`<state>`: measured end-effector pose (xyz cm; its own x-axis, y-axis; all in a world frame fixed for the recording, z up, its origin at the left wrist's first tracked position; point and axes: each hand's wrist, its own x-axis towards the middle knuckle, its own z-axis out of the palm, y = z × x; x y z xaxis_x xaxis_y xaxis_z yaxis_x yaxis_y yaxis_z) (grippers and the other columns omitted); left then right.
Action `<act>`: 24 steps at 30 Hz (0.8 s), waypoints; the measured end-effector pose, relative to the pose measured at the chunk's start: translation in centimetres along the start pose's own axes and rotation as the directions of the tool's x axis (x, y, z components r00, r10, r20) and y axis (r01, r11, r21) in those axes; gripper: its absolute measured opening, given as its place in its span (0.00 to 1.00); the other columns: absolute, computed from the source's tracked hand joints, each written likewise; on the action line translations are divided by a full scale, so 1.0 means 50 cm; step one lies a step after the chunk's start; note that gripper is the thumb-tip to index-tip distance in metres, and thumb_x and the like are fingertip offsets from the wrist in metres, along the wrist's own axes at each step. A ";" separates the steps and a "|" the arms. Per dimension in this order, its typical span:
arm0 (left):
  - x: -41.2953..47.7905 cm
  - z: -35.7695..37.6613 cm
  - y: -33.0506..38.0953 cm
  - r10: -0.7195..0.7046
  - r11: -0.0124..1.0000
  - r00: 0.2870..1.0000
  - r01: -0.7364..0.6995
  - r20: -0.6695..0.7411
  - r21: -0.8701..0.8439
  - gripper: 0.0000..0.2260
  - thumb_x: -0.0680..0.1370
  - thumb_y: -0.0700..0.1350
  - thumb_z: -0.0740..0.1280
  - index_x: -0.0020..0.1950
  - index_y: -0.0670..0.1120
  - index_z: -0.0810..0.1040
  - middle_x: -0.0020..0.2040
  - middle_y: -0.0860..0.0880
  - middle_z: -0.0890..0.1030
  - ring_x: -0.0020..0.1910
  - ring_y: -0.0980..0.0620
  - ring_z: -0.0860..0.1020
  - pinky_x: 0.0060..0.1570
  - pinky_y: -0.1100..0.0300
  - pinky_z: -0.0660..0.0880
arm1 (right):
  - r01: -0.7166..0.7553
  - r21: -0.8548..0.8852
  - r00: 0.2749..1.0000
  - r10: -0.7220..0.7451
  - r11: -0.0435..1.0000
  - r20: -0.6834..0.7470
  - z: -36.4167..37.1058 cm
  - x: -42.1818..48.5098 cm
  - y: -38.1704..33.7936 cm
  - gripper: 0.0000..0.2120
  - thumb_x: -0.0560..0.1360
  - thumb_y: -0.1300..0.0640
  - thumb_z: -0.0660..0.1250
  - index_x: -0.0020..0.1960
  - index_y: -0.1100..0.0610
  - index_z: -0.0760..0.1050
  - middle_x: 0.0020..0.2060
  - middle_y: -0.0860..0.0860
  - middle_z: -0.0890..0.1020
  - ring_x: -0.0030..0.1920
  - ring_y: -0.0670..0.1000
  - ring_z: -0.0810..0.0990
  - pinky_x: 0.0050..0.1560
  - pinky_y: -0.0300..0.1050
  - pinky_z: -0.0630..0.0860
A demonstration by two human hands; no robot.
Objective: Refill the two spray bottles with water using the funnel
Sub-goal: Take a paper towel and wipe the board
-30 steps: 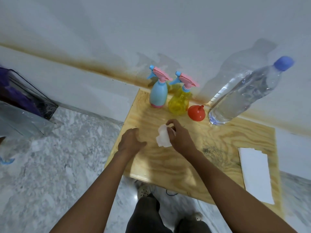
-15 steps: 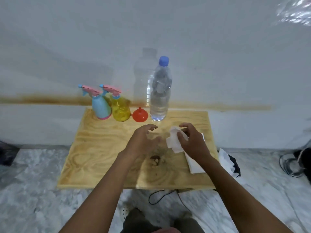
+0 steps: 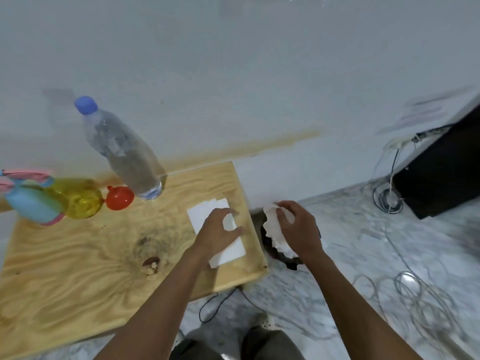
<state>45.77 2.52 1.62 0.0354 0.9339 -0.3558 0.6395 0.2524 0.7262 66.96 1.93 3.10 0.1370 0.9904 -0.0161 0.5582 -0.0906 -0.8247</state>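
Note:
A blue spray bottle (image 3: pixel 31 205) and a yellow spray bottle (image 3: pixel 78 200), both with pink trigger heads, stand at the far left of the wooden board (image 3: pixel 78 268). Beside them is the red funnel (image 3: pixel 120 198), then the clear water bottle (image 3: pixel 122 149) with a blue cap. My left hand (image 3: pixel 215 233) hovers, fingers spread, over a flat stack of white tissues (image 3: pixel 228 252) at the board's right edge. My right hand (image 3: pixel 298 227) is off the board to the right, shut on a crumpled white tissue (image 3: pixel 275 224) above a dark bin (image 3: pixel 278 253) lined with white paper.
The board sits low on a marble floor (image 3: pixel 363 255) against a white wall. Cables (image 3: pixel 415 289) lie coiled on the floor to the right. A black box (image 3: pixel 441 172) stands at the far right. My legs and shoes (image 3: pixel 262 320) are below.
The view has swung right. My right hand has carried the crumpled tissue from the board off its right edge to above the bin. My left hand has moved over the tissue stack.

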 end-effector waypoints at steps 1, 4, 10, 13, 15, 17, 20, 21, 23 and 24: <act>0.015 0.020 0.007 -0.012 1.000 1.000 0.012 0.022 0.021 0.25 0.75 0.53 0.73 0.70 0.52 0.71 0.71 0.51 0.69 0.71 0.52 0.68 0.62 0.65 0.61 | -0.031 0.005 0.999 0.031 1.000 -0.011 -0.014 0.006 0.020 0.08 0.80 0.56 0.64 0.56 0.53 0.80 0.46 0.42 0.81 0.50 0.44 0.78 0.51 0.36 0.71; 0.062 0.069 0.017 -0.065 0.988 0.997 0.058 0.049 0.140 0.30 0.75 0.55 0.72 0.75 0.51 0.67 0.76 0.50 0.63 0.75 0.51 0.64 0.63 0.61 0.65 | -0.126 0.008 0.992 0.126 0.992 -0.022 -0.037 0.028 0.077 0.09 0.80 0.56 0.63 0.58 0.53 0.79 0.47 0.44 0.81 0.50 0.45 0.78 0.51 0.40 0.72; 0.136 0.123 0.010 -0.132 0.844 0.991 0.120 -0.013 0.522 0.32 0.73 0.61 0.70 0.72 0.50 0.66 0.75 0.45 0.60 0.74 0.41 0.60 0.70 0.50 0.63 | -0.224 -0.017 0.974 0.224 0.974 -0.032 -0.043 0.073 0.200 0.11 0.80 0.58 0.62 0.60 0.51 0.76 0.49 0.45 0.79 0.50 0.48 0.77 0.49 0.44 0.74; 0.157 0.133 0.007 -0.147 0.827 0.989 0.136 -0.023 0.545 0.33 0.71 0.63 0.70 0.71 0.50 0.66 0.74 0.48 0.60 0.72 0.42 0.61 0.67 0.49 0.65 | -0.238 -0.066 0.971 0.236 0.969 -0.034 -0.032 0.101 0.262 0.11 0.80 0.58 0.61 0.60 0.52 0.76 0.53 0.48 0.81 0.53 0.50 0.78 0.51 0.48 0.77; 0.165 0.133 0.006 -0.142 0.833 0.989 0.135 -0.028 0.536 0.35 0.70 0.63 0.73 0.71 0.50 0.66 0.74 0.48 0.60 0.71 0.42 0.61 0.66 0.48 0.67 | -0.245 -0.089 0.969 0.243 0.965 -0.036 -0.024 0.121 0.299 0.11 0.80 0.59 0.61 0.60 0.53 0.76 0.54 0.50 0.82 0.54 0.52 0.79 0.52 0.49 0.77; 0.170 0.133 0.006 -0.150 0.837 0.988 0.139 -0.022 0.529 0.36 0.69 0.62 0.74 0.71 0.50 0.66 0.73 0.49 0.60 0.70 0.42 0.61 0.64 0.47 0.69 | -0.245 -0.116 0.969 0.242 0.963 -0.039 -0.016 0.143 0.330 0.11 0.80 0.58 0.60 0.60 0.53 0.76 0.55 0.51 0.81 0.55 0.52 0.78 0.52 0.47 0.76; 0.177 0.133 0.008 -0.166 0.845 0.986 0.149 -0.014 0.514 0.37 0.68 0.61 0.76 0.71 0.50 0.66 0.73 0.49 0.60 0.70 0.42 0.61 0.63 0.47 0.71 | -0.225 -0.159 0.974 0.219 0.961 -0.060 -0.002 0.183 0.370 0.12 0.81 0.59 0.59 0.62 0.55 0.75 0.56 0.51 0.80 0.57 0.51 0.78 0.52 0.41 0.71; 0.179 0.133 0.009 -0.168 0.845 0.986 0.151 -0.015 0.513 0.37 0.68 0.60 0.76 0.72 0.50 0.65 0.73 0.49 0.60 0.70 0.42 0.61 0.62 0.47 0.71 | -0.216 -0.169 0.976 0.207 0.962 -0.070 0.003 0.198 0.385 0.12 0.81 0.59 0.59 0.62 0.55 0.75 0.57 0.52 0.80 0.57 0.52 0.78 0.52 0.40 0.69; 0.182 0.134 0.010 -0.169 0.840 0.986 0.151 -0.014 0.521 0.37 0.69 0.60 0.76 0.72 0.50 0.65 0.72 0.49 0.60 0.70 0.42 0.61 0.61 0.47 0.71 | -0.221 -0.186 0.975 0.212 0.957 -0.071 0.015 0.228 0.422 0.13 0.81 0.60 0.59 0.63 0.56 0.75 0.58 0.53 0.80 0.58 0.53 0.78 0.52 0.40 0.68; 0.183 0.135 0.009 -0.172 0.837 0.985 0.154 -0.015 0.525 0.37 0.69 0.59 0.76 0.72 0.50 0.65 0.72 0.49 0.60 0.70 0.42 0.61 0.61 0.47 0.71 | -0.239 -0.192 0.971 0.234 0.952 -0.052 0.020 0.243 0.440 0.13 0.81 0.60 0.59 0.64 0.56 0.74 0.60 0.53 0.79 0.59 0.54 0.77 0.54 0.41 0.69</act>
<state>51.56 9.47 -5.28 -0.0864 0.8804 -0.4664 0.9438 0.2222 0.2446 80.07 12.07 -15.79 0.3060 0.9351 -0.1789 0.6553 -0.3432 -0.6729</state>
